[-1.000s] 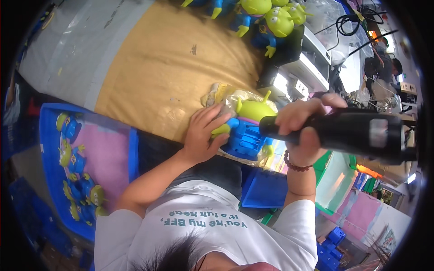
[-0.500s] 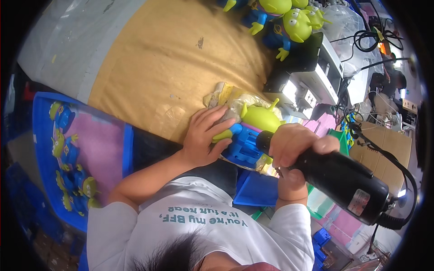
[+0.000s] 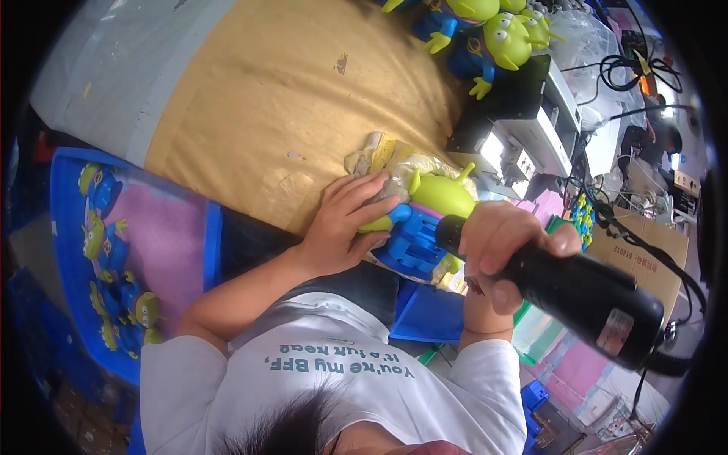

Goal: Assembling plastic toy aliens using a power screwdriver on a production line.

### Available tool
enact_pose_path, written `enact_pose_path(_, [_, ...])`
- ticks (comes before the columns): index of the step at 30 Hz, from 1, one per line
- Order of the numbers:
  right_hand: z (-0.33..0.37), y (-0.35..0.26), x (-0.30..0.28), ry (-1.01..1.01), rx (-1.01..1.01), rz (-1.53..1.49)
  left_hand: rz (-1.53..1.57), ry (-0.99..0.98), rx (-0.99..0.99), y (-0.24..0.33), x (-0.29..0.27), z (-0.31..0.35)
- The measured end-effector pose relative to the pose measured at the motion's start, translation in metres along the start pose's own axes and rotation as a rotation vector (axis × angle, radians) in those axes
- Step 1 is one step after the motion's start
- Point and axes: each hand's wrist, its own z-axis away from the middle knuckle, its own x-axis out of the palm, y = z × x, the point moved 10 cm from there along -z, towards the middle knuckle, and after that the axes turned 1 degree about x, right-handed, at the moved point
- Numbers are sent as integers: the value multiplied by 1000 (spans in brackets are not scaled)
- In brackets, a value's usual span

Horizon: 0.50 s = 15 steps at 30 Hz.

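A green-and-blue alien toy figure [image 3: 415,241] lies with its blue back up on a plastic-wrapped pad [image 3: 373,155]. My left hand [image 3: 345,224] is closed round the figure's near-side arm, pressing it against the pad. Gripped in my right hand [image 3: 497,239] is a black electric screwdriver [image 3: 588,296], tilted with its rear end to the lower right. The screwdriver's nose meets the side of the figure's back; its bit and any screw are hidden.
A blue tray [image 3: 212,250] at left holds several alien figures [image 3: 114,250] on pink lining. More finished-looking figures [image 3: 504,42] stand at the far right. Beside them is a black-and-white device [image 3: 523,129]. Cables and a cardboard box [image 3: 637,254] are at right.
The screwdriver and my right hand have shifted slightly right and up, its rear end rising. My left hand stays on the figure. The whole view has moved a little.
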Motion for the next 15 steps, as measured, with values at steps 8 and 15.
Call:
enact_pose_path(8, [-1,-13,-13,17,-63,7,-56,-42,94,15,3,1])
enact_pose_path(15, [8,-88,-107,481,-226,-18,-207,-43,149,17,14,7])
